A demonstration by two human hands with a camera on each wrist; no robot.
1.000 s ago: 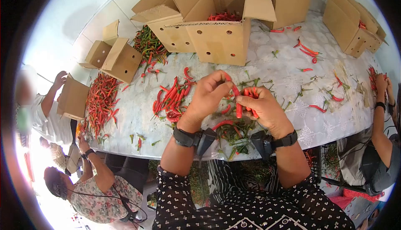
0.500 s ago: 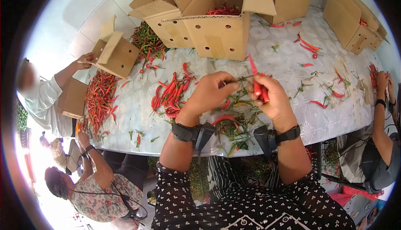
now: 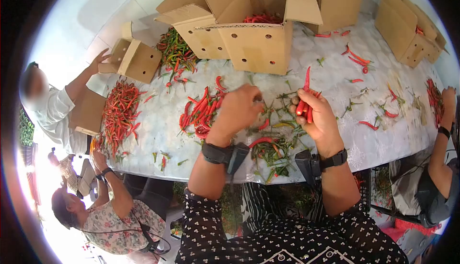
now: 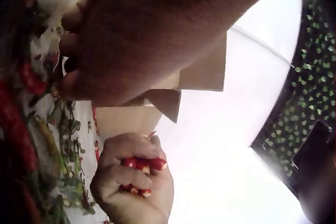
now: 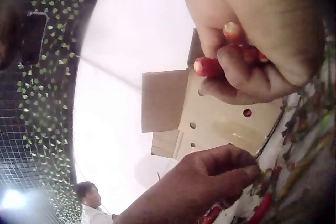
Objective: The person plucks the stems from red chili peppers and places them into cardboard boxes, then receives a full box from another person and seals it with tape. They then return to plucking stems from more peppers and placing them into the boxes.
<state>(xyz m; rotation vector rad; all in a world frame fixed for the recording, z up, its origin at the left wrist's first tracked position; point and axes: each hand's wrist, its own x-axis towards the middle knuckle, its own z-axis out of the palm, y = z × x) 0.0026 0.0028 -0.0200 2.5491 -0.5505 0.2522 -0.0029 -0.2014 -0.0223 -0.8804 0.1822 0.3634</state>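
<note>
My right hand grips a small bunch of red chili peppers, one with its thin tip pointing up past the thumb. In the right wrist view, pale cut-looking ends of the chilies show between the curled fingers. My left hand is over the table to the left of them, its fingers loosely bent, with nothing visible between them. A pile of red chilies lies beside the left hand. Green stems and a few chilies lie below and between both hands.
Open cardboard boxes stand along the back, one with red chilies inside. At left are a large red heap, a green-and-red heap and a small box. Other people work at both sides. Loose chilies are scattered right.
The hands have moved apart; the left pulled away a stem and drew back left. The chilies in the right hand now point upward. The person at far left reached to the small box.
</note>
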